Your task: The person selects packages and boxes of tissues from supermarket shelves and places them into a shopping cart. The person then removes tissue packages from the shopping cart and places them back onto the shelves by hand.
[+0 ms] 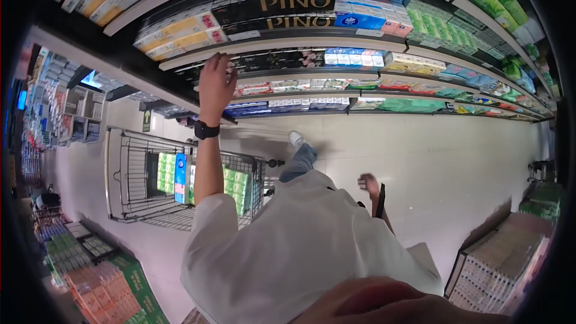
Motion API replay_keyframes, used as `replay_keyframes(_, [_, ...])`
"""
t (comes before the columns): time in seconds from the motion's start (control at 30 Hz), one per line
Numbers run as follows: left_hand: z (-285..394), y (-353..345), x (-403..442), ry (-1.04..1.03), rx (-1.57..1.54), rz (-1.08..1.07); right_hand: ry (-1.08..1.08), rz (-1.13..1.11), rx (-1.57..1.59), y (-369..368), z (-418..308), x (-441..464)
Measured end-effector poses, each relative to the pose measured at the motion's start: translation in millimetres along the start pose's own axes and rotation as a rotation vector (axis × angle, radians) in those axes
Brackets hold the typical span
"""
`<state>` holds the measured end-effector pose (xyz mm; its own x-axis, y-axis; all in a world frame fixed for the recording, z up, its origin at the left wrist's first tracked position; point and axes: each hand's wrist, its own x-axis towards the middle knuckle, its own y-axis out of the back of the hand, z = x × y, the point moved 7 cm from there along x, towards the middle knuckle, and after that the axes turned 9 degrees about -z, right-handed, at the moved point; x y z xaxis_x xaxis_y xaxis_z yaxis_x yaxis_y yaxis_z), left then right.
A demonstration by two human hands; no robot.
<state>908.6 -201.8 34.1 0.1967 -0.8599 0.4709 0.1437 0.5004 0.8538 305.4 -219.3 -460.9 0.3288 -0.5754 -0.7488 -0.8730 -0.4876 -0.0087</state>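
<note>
Left hand (218, 78), 11 o'clock: by shelf (264, 42), fingers loosely parted | right hand (369, 185), 4 o'clock: fingers unclear (blurred) | cart (108, 174), 8 o'clock

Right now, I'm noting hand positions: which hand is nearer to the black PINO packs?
Left. The left hand is raised by the shelf edge, just below the black PINO packs; the right hand is low over the floor, well away from them.

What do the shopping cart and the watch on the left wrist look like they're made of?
Cart: probably metal with a dull grey finish, judging by its thin, open wire bars. Watch: matte black, perhaps a rubbery or plastic band; the material isn't clear.
</note>
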Motion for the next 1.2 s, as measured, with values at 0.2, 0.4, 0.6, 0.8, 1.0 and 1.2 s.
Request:
replay_keyframes(0.2, [-19,2,142,-0.111,0.024,0.123,1.089,-0.156,-0.235,-85,-525,1])
replay_keyframes(0.4, [-32,-41,172,-0.045,0.144,-0.056,0.995,-0.226,-0.027,-206,-694,-28])
replay_keyframes(0.6, [-21,-36,147,-0.004,0.201,0.1,0.994,-0.171,-0.332,-217,-686,-17])
replay_keyframes(0.8, [-11,-42,133,0.024,0.213,0.204,1.219,-0.405,-0.222,-218,-686,-7])
replay_keyframes(1.0, [10,-33,119,0.021,0.314,0.196,1.35,-0.333,-0.376,-201,-662,-39])
replay_keyframes(1.2, [120,22,73,0.063,0.304,0.155,1.668,-0.216,-0.451,-110,-639,-160])
